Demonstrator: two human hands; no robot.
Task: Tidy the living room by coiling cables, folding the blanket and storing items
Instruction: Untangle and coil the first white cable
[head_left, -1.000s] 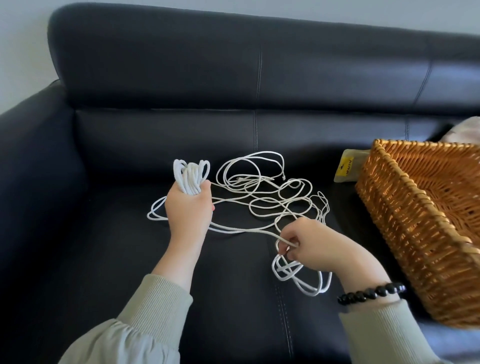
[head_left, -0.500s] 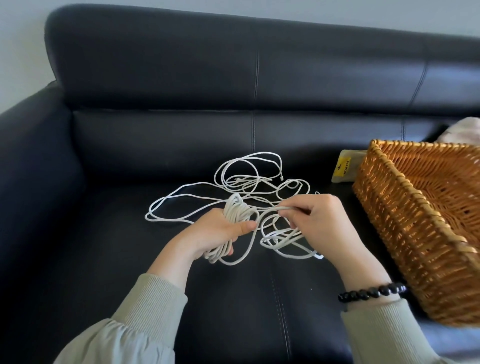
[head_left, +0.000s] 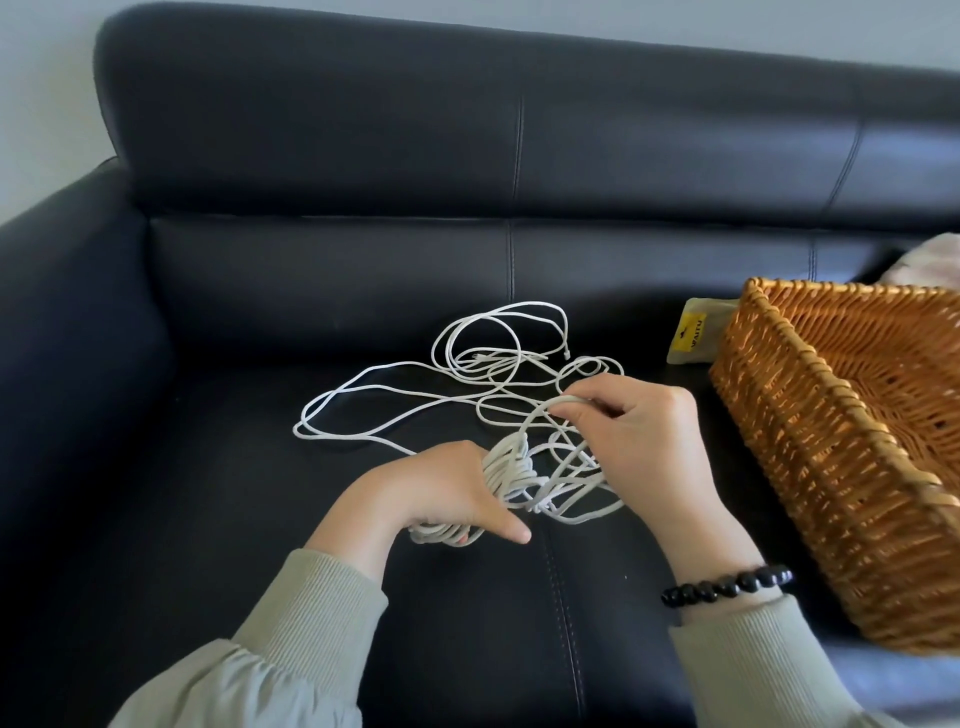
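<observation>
Bracelet (head_left: 727, 587): black beads on our R wrist.
L hand (head_left: 447, 493): low over the sofa (head_left: 363, 156) seat; our fingers curl round the coiled part of the white cable (head_left: 506, 470), thumb sticking out to the R.
R hand (head_left: 639, 436): just beyond, fingertips together, pinching one loop of the same cable.
Loose cable: tangled on the seat beyond both hands, reaching toward the backrest.
Basket (head_left: 810, 441): wicker, on the seat at R, apart from the cable.
Pouch (head_left: 693, 335): at the basket's far L corner; yellow label, approx. "VAITU", we can't read it for sure.
</observation>
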